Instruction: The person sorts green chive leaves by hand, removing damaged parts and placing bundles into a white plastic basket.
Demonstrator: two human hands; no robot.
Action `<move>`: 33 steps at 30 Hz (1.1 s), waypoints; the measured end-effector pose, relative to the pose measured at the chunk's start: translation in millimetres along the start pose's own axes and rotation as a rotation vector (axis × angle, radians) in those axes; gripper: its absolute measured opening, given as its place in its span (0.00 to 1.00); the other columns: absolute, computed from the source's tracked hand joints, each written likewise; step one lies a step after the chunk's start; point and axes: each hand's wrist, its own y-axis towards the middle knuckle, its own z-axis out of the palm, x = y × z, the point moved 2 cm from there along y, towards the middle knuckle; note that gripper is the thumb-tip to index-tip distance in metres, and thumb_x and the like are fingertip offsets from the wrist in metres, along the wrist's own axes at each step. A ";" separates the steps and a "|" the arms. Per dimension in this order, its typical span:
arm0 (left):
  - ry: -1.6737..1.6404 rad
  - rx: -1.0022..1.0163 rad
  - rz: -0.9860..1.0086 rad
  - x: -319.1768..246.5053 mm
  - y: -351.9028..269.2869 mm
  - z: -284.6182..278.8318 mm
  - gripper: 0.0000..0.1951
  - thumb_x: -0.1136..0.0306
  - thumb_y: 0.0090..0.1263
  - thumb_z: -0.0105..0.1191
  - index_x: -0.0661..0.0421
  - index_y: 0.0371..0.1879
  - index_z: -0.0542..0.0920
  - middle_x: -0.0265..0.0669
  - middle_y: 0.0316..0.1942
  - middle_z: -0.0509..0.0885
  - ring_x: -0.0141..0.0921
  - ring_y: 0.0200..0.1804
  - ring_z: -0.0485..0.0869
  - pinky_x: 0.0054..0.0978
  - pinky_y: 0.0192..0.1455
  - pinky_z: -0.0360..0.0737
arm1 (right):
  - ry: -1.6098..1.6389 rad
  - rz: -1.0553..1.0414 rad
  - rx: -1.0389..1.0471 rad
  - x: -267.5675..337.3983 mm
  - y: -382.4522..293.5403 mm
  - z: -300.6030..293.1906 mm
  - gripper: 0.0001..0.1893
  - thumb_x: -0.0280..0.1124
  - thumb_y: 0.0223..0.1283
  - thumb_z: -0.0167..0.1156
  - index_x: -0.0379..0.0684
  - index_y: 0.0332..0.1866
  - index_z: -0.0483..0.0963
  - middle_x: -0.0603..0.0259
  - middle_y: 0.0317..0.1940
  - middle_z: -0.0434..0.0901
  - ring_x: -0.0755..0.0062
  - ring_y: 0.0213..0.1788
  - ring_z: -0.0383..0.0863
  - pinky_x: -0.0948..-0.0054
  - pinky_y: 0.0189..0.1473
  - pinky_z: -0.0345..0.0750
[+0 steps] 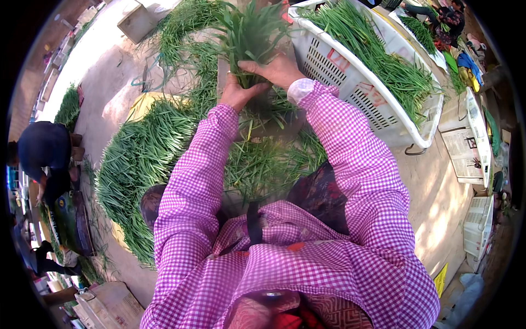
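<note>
A bunch of long, flat green leaves (250, 39), which look like garlic chives, stands roughly upright in both hands, its upper end blurred. My left hand (239, 92) wraps the bunch low on its near left side. From the right, my right hand (279, 70) grips it, the thumb lying across the leaves. Loose leaf scraps (267, 162) litter the ground between my knees, below the hands. At my left knee lies a large, layered pile of cut chives (139, 160), pale stem ends towards one side, partly over a yellow sheet (150, 102).
A slotted white plastic crate (324, 61) at the right holds more chives (382, 66). Beyond the scattered greens (185, 37) is a box (136, 22). One person (45, 148) bends over at the left; another (448, 20) sits far right. More crates (464, 152) stand at right.
</note>
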 end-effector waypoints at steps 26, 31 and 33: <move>-1.001 -0.629 -0.228 -47.9 -12.1 -76.2 0.10 0.77 0.57 0.52 0.65 0.38 0.76 0.45 0.34 0.82 0.42 0.38 0.82 0.44 0.47 0.80 | -0.490 -0.061 0.218 19.3 -19.1 22.3 0.36 0.57 0.51 0.59 0.37 0.56 0.69 0.50 0.52 0.75 0.56 0.52 0.75 0.60 0.57 0.69; -0.928 -0.511 -0.119 -64.8 -30.0 -118.6 0.10 0.73 0.62 0.50 0.64 0.39 0.76 0.45 0.39 0.82 0.43 0.45 0.79 0.48 0.54 0.74 | 0.784 0.313 -0.094 42.4 -4.8 -8.7 0.12 0.31 0.63 0.53 0.35 0.47 0.72 0.54 0.30 0.81 0.66 0.31 0.82 0.67 0.39 0.80; -1.075 -0.560 -0.130 -60.5 -35.8 -148.8 0.11 0.68 0.66 0.48 0.63 0.40 0.76 0.46 0.41 0.81 0.43 0.47 0.78 0.51 0.56 0.71 | 0.987 0.177 -0.182 29.9 0.6 -30.9 0.09 0.31 0.64 0.52 0.33 0.38 0.71 0.61 0.27 0.73 0.78 0.18 0.72 0.72 0.29 0.80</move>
